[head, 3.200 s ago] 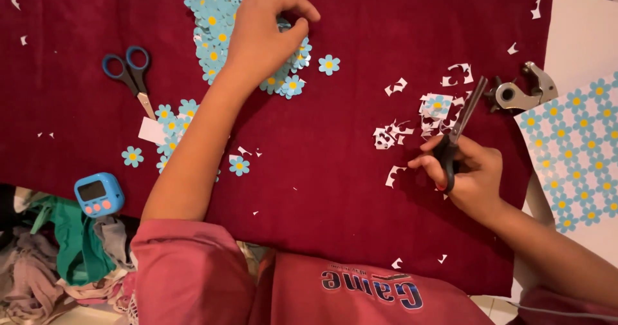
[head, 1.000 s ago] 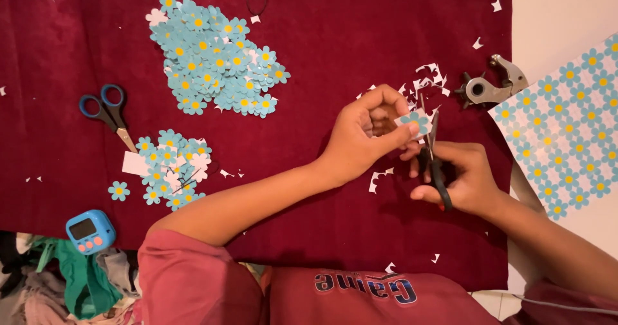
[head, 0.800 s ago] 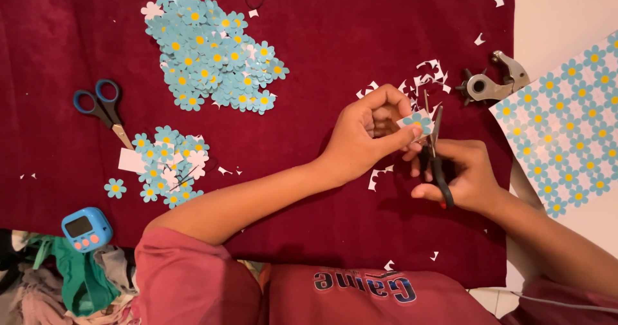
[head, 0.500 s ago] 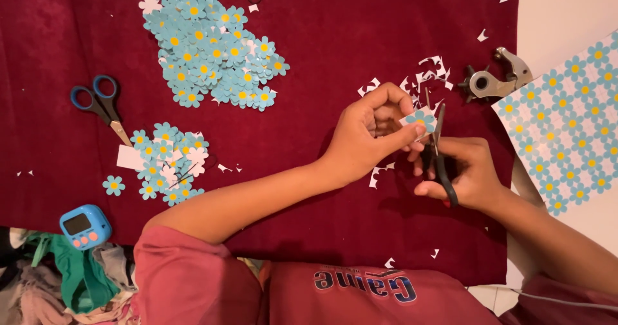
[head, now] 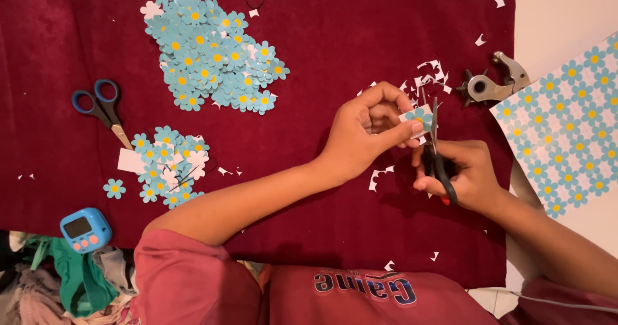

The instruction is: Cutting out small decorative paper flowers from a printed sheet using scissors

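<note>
Left hand pinching paper flower, right hand gripping black scissors at its edge, dark red cloth

On the dark red cloth, blue-handled scissors lie at nine o'clock, a blue timer at eight, a metal hole punch at two, beside a flower-printed sheet.

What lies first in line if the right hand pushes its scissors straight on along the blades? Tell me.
The right hand points the black-handled scissors up-frame; first comes the small blue flower paper piece in the left hand, then white paper scraps, though height is unclear.
</note>
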